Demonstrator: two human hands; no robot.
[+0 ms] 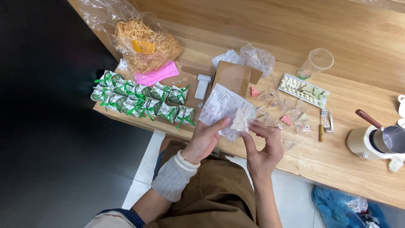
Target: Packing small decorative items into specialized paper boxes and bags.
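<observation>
**Two hands, one small clear bag at the table's edge**

Holding a small clear bag [241,121] just below the centre of the frame, both hands meet over the near edge of the wooden table [358,169]. The left hand [205,138] has its fingers curled under a printed paper sheet [220,105], thumb pressed on top, so the sheet is gripped and tilts up toward the middle of the frame. The right hand [265,145] pinches the bag between thumb and fingertips — the bag rests against the sheet's lower right corner, and something pale sits inside it, though I cannot tell what.

To the left, two rows of green-and-white wrapped packets [141,100] with green ribbons lie side by side. Above them sits a pink mould [156,74], and in the upper left a plastic bag of straw-coloured shredded filler [145,44]. A brown cardboard box [233,77] stands just above the sheet.

Right of the hands, more small clear bags [291,114] lie scattered, some with pink pieces inside. Further up and right there is a tray of pale and green pieces [304,90] and a clear plastic cup [316,62] — at the far right edge, a cream-coloured pot [371,142] with a brown handle.
</observation>
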